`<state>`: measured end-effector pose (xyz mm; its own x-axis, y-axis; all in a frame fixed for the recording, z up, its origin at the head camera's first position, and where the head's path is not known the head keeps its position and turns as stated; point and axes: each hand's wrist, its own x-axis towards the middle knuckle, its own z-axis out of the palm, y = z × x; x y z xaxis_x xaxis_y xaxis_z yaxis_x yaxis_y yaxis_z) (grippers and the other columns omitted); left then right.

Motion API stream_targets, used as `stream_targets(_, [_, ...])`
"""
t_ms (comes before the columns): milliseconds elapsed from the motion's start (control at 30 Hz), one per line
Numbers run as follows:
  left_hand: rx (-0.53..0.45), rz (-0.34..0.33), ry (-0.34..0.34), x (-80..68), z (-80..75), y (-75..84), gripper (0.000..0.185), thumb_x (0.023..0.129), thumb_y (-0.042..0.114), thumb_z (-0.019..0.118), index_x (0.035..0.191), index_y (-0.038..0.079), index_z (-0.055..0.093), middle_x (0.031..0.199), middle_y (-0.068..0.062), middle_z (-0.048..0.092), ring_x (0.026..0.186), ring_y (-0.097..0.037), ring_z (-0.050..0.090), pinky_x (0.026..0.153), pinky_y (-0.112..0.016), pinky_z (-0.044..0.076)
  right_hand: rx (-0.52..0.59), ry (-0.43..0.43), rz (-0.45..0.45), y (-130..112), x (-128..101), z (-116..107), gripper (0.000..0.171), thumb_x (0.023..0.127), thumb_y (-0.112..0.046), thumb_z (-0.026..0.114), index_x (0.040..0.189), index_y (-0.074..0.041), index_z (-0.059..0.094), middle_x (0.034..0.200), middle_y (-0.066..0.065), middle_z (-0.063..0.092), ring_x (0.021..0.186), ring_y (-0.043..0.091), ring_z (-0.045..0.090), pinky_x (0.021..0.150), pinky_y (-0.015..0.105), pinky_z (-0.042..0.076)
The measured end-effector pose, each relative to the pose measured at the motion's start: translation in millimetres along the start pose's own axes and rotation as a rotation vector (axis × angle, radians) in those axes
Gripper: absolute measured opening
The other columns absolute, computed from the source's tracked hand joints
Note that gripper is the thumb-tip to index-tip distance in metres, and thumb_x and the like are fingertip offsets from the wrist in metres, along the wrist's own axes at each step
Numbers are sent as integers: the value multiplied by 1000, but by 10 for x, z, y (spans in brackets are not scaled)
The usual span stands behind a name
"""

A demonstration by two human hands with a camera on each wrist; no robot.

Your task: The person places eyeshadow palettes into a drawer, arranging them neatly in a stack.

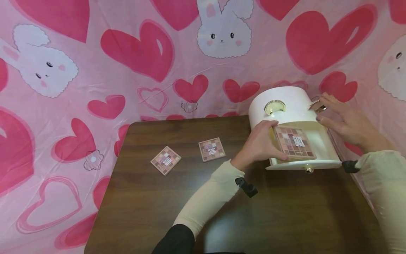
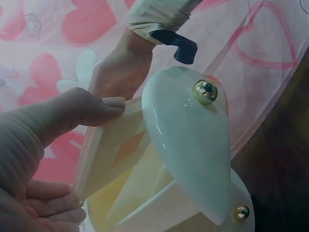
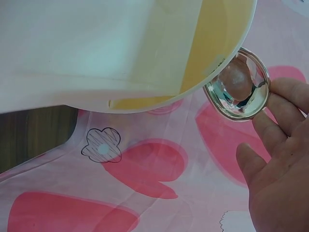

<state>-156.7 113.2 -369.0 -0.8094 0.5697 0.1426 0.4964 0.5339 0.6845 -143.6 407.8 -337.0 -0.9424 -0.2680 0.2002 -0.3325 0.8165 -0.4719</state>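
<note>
My left hand (image 1: 258, 146) grips an eyeshadow palette (image 1: 296, 143) by its edges, thumb on the near side. That palette lies over the pulled-out drawer (image 1: 321, 141) of a white rounded case (image 1: 282, 95). In the left wrist view the palette (image 2: 108, 154) stands tilted behind the white drawer front (image 2: 186, 145), partly inside the drawer. On the case's far right side, my right hand (image 1: 352, 123) touches a shiny metal handle (image 3: 239, 87) with its fingertips. The fingers are not wrapped round it in the right wrist view. Two more eyeshadow palettes (image 1: 211, 149) lie on the table, left of my left hand.
The brown wooden table (image 1: 152, 211) meets a pink cloth (image 1: 123, 70) with hearts and rabbits at its back and sides. A gold knob (image 1: 309, 169) juts from the drawer front. A second gold-rimmed handle (image 1: 274, 107) is on the case's upper front.
</note>
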Motion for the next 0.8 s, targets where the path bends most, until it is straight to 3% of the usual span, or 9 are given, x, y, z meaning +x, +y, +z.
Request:
stream_targets(467, [138,-29,-32,78,30,139,106,56,55,94,143,11,50,131,6,56,118,-7,46,101,-13,34,-9,-12,23,-8,-9,-13,73,98,-26,58,161,-18,22,166,11,14,151,37,10,113,70,5])
stream_targets(700, [241,20,-8,78,65,179,102,53,58,94,135,11,54,122,5,59,115,-9,49,99,-14,36,7,-6,2,8,-6,-5,71,99,-24,57,161,-17,23,166,10,14,152,34,10,116,65,3])
stream_targets(800, [267,13,-18,76,71,186,104,54,60,93,137,11,54,125,5,59,118,-9,48,101,-15,35,4,-4,-3,12,-6,-3,72,98,-24,58,161,-17,23,166,9,15,152,33,9,116,64,2])
